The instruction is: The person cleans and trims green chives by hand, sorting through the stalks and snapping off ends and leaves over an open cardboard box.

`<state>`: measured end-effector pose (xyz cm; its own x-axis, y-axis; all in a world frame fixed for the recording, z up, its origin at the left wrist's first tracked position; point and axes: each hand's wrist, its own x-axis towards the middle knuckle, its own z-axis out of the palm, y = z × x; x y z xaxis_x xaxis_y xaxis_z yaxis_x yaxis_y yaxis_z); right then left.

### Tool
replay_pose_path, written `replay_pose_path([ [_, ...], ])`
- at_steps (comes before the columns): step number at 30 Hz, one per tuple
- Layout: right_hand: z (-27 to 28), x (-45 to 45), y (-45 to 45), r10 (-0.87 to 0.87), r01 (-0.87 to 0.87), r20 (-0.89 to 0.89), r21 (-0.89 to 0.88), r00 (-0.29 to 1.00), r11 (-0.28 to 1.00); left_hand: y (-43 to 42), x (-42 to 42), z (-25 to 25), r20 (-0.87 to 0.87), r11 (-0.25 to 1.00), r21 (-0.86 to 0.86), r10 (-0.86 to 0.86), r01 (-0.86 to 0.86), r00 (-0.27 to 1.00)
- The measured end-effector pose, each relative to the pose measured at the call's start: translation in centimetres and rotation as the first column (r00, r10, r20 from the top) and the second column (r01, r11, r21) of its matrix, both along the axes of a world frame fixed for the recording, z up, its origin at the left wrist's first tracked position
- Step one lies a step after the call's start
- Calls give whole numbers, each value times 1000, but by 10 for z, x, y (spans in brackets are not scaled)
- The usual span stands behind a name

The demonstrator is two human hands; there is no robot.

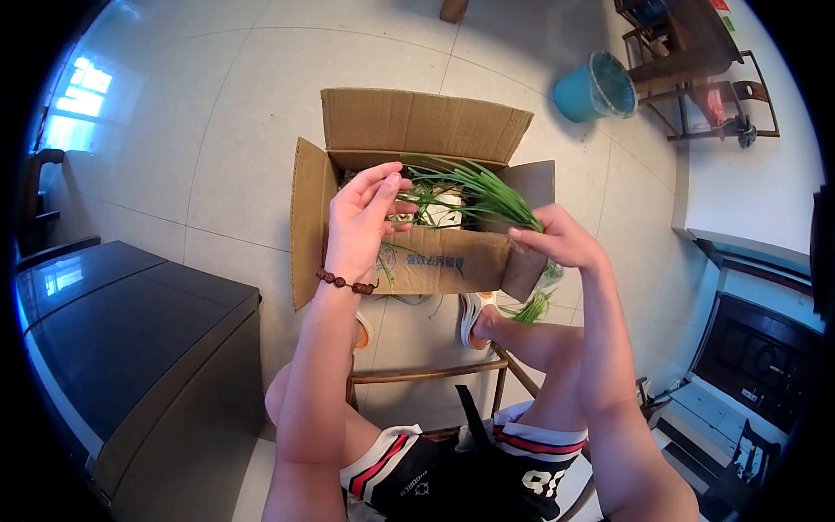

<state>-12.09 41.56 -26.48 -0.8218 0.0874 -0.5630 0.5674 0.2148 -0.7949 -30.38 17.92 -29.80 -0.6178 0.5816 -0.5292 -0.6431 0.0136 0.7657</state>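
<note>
In the head view, my right hand (561, 237) is closed around the lower ends of a bunch of green chives (487, 191). The long leaves fan out leftward over a cardboard box (417, 122) with its flaps spread. My left hand (361, 213), with a beaded bracelet on the wrist, is near the leaf tips above the box's left side. Its fingers are apart, and I see nothing held in them. Loose green strands and something white (442, 211) lie inside the box, partly hidden by the leaves.
More chives (532, 308) lie on the floor by my right foot, beside clear plastic. A wooden chair frame (426, 374) is between my legs. A dark cabinet (139, 348) stands at left. A blue bucket (578, 94) and wooden furniture (687, 52) are at the back right.
</note>
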Motion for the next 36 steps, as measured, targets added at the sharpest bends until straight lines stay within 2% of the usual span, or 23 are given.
replay_pose_path([
  [4, -1, 0, -2, 6, -6, -8, -20, 1000, 1000, -1, -2, -5, -12, 999, 31, -43, 43, 999],
  [16, 1, -2, -5, 11, -11, -13, -28, 1000, 1000, 0, 2, -8, -31, 999, -16, -46, 45, 998],
  [18, 3, -2, -5, -2, 3, 19, -20, 1000, 1000, 0, 1, -12, -166, 998, -8, 61, -63, 984],
  [19, 1, -1, -3, -2, 2, 18, -20, 1000, 1000, -2, -2, -14, -167, 998, -8, 62, -64, 984],
  [21, -4, 3, 1, 9, -9, -2, -6, 1000, 1000, -6, -10, -17, -162, 975, -33, 212, -220, 964],
  [22, -3, 4, 2, 10, -10, -4, -5, 1000, 1000, -6, -11, -15, -163, 975, -32, 213, -221, 963],
  [24, -2, 4, 3, 26, -26, 16, 39, 1000, 999, -7, -12, -8, -240, 988, -106, 81, -109, 967],
  [26, 0, 1, 3, 37, -38, 31, 25, 999, 999, -4, -8, -8, -257, 991, -113, 43, -75, 965],
  [29, 9, -5, -6, 46, -45, 38, -15, 998, 999, 3, -3, -6, -342, 997, 70, 52, -29, 938],
  [32, 9, -7, -8, 60, -58, 31, -36, 998, 998, 4, -2, -6, -302, 986, 159, -4, 55, 953],
  [36, 6, -7, -8, 73, -72, 38, -35, 997, 997, 1, -2, -12, -318, 983, 167, -16, 72, 948],
])
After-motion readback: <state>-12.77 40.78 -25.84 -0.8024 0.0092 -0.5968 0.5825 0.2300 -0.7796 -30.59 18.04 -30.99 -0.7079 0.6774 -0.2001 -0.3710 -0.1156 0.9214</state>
